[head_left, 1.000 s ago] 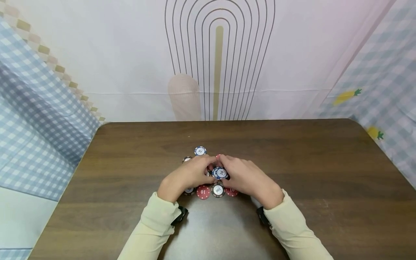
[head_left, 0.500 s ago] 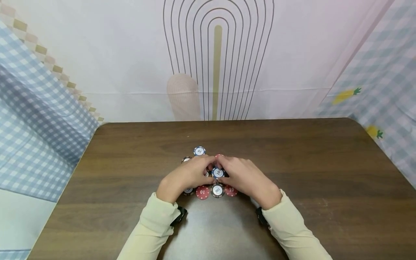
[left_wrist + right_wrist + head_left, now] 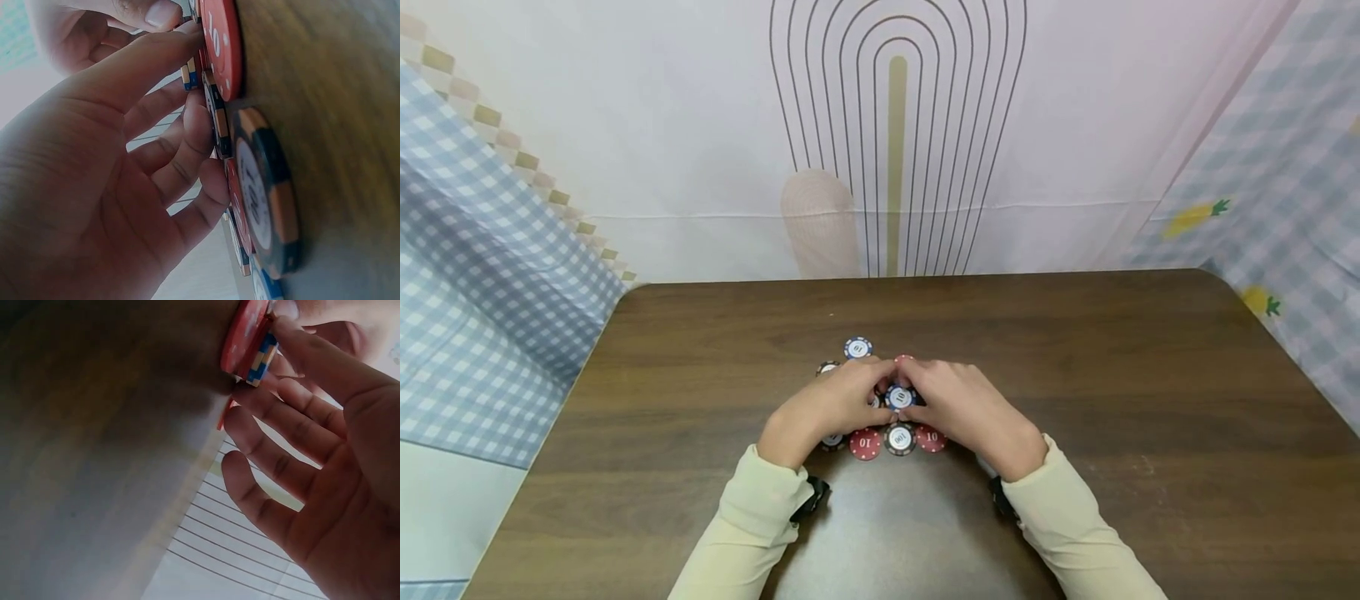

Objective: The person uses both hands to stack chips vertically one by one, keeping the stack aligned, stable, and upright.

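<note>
I have the left grip [image 3: 835, 397] and right grip [image 3: 973, 412] curled together around the blue-topped chip stack [image 3: 900, 397], roughly midway between the side edges of the surface [image 3: 1150, 358]. Just nearward, a black chip [image 3: 900, 439] lies between two red chips [image 3: 865, 445].

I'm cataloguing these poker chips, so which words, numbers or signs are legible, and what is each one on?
"10": far blue chip
"10": middle blue chip
"10": left near red chip
"100": central near black chip
"10": right near red chip
"100": leftmost near black chip, clearest in the left wrist view
Too covered to read: far black chip and far red chip.
</note>
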Demonstrator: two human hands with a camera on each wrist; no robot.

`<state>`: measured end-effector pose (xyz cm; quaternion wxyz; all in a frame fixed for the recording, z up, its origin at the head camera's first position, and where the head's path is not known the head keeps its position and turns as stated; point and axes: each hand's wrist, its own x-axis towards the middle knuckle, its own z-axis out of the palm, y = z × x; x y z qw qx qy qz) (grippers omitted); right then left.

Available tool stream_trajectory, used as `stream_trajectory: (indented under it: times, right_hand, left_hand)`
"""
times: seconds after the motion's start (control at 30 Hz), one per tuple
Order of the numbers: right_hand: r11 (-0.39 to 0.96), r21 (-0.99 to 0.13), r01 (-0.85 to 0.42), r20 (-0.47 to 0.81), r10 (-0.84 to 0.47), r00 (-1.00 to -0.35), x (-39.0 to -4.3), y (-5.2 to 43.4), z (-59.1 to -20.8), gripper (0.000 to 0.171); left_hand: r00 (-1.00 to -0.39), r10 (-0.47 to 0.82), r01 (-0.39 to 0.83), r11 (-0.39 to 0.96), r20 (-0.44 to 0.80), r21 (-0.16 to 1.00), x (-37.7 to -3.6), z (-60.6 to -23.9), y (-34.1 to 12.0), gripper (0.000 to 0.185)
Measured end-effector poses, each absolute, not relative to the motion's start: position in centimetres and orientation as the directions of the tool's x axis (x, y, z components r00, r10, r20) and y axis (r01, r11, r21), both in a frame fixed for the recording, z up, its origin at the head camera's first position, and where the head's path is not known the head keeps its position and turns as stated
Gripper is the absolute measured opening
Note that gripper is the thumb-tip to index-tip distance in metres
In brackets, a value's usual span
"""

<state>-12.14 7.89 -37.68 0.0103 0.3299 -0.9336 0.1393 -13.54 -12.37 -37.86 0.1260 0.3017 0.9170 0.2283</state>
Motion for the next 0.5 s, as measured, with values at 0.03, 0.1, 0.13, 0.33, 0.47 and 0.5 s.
stream_trajectory:
  times: [0.03, 0.1, 0.13, 0.33, 0.47, 0.5]
  right_hand:
    - [0.747, -0.263, -0.611, 0.095, -0.61, -0.787, -12.2, 8.0, -37.5, 0.037]
    - [0.761, -0.283, -0.584, 0.054, -0.596, -0.802, -12.2, 8.2, -37.2, 0.037]
    - [0.771, -0.293, -0.565, 0.028, -0.584, -0.811, -12.2, 8.4, -36.9, 0.038]
    - [0.84, -0.287, -0.46, -0.184, -0.519, -0.835, -11.9, 9.0, -35.3, 0.039]
    - [0.859, -0.284, -0.427, -0.318, -0.504, -0.803, -11.4, 8.7, -34.8, 0.035]
    - [0.861, -0.285, -0.421, -0.34, -0.501, -0.795, -11.2, 8.5, -34.8, 0.035]
  left_hand:
    - [-0.787, 0.61, 0.493, 0.715, -0.097, 0.495, -13.5, -37.9, -12.4, 0.026]
    - [-0.786, 0.61, 0.491, 0.714, -0.099, 0.5, -13.6, -37.9, -12.4, 0.029]
    - [-0.786, 0.611, 0.489, 0.712, -0.1, 0.504, -13.6, -37.9, -12.4, 0.03]
    - [-0.784, 0.611, 0.483, 0.709, -0.106, 0.513, -13.6, -37.9, -12.3, 0.036]
    - [-0.786, 0.61, 0.483, 0.711, -0.106, 0.511, -13.6, -37.8, -12.4, 0.037]
    - [-0.785, 0.61, 0.483, 0.711, -0.106, 0.511, -13.6, -37.8, -12.5, 0.037]
